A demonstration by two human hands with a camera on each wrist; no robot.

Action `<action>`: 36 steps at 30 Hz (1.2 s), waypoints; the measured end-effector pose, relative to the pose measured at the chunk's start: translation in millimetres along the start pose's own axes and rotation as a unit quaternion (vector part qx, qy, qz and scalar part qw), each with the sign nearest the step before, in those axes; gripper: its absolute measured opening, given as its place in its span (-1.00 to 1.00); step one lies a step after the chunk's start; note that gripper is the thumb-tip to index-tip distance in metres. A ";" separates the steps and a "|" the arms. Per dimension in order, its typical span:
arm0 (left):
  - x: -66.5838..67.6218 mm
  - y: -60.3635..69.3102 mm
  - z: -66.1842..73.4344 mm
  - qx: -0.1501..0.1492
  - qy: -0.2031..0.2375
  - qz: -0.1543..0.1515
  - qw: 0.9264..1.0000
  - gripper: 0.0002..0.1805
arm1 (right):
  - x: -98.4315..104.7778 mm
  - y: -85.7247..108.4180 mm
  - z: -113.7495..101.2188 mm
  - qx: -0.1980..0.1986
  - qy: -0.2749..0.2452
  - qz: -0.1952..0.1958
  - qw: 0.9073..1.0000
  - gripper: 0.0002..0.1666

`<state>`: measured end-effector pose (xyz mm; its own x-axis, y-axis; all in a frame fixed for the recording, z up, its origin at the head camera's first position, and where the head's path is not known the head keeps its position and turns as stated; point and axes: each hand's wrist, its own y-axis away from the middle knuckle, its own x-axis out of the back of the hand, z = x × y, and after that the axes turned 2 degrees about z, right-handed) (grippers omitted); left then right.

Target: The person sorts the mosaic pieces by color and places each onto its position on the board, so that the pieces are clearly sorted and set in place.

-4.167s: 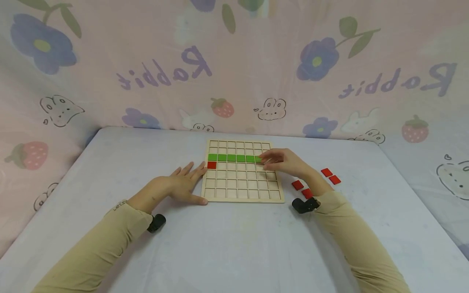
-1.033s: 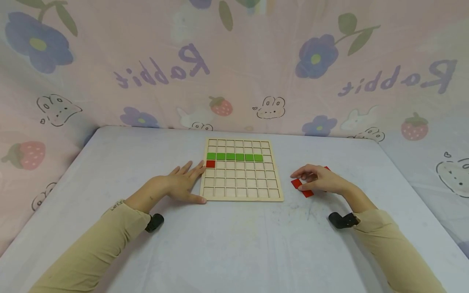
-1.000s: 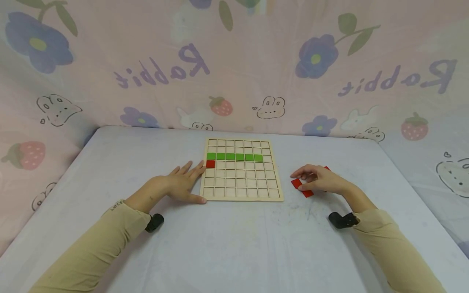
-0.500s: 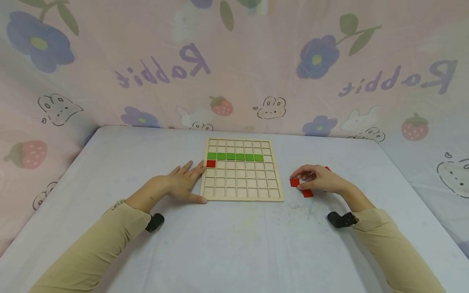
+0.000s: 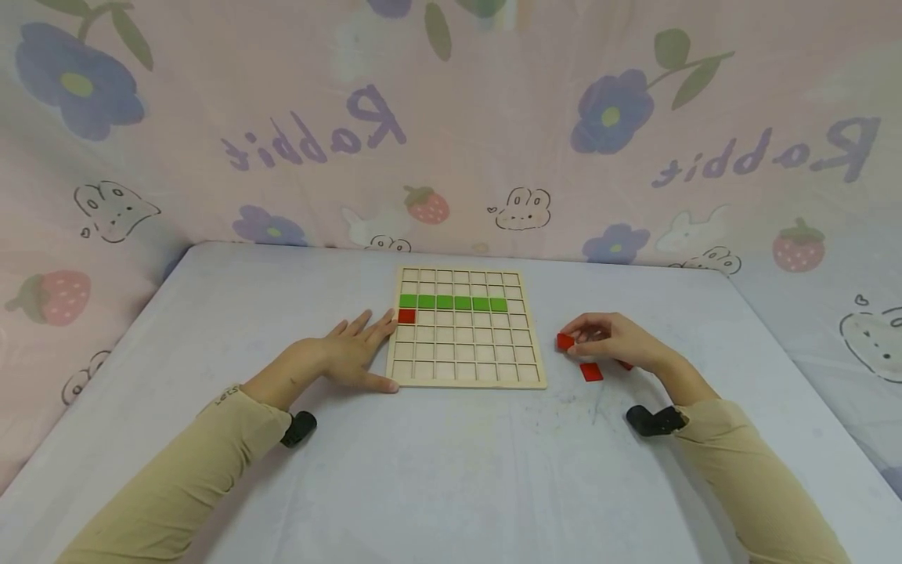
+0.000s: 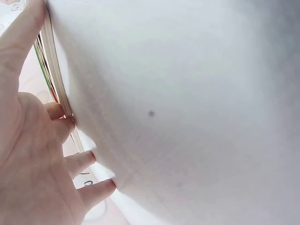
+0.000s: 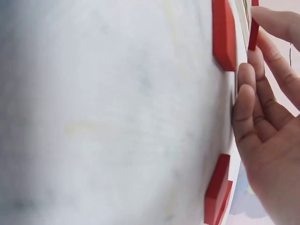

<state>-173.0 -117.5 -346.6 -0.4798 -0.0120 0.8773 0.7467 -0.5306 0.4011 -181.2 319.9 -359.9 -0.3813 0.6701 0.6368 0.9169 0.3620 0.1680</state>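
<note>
Between thumb and fingers my right hand (image 5: 613,338) pinches a red square tile (image 5: 565,342), which is tilted up off the table in the head view. The right wrist view shows this held tile (image 7: 254,28) edge-on. Just below the hand lies another red tile (image 5: 591,372). My left hand (image 5: 348,362) has its fingers spread, touching the left edge of a wooden grid board (image 5: 465,377). A row of several green tiles (image 5: 444,301) fills most of one row of the board. A single red tile (image 5: 406,316) sits in the leftmost cell of the row below.
Partly hidden under my right hand is one more red tile (image 5: 625,364); the right wrist view shows two tiles (image 7: 217,192) close together there. A white cloth covers the table (image 5: 451,470). Behind it hangs a printed curtain (image 5: 451,157).
My right hand has left the board's green row for the loose red tiles on the right. It has pinched one and tilted it up. The left hand stays at the board's edge.
</note>
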 end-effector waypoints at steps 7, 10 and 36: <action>-3.2 -2.3 -4.3 -0.005 -0.002 0.008 1.000 0.17 | -1.1 -3.9 -3.4 -0.010 0.004 0.008 1.000 -0.61; -1.4 -0.2 -2.5 -0.007 0.002 0.006 1.000 0.17 | -2.3 -5.5 -6.7 -0.013 0.006 0.011 1.000 -0.61; -8.2 -6.7 -8.2 -0.001 0.001 0.012 1.000 0.19 | -26.0 -37.3 -41.9 0.034 -0.044 -0.005 0.998 -0.60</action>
<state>-177.8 -120.8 -358.7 -0.4618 -0.0265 0.8866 0.7574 -0.5319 0.3786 -200.6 261.8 -351.2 -0.4022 0.7200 0.5655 0.9040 0.4102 0.1207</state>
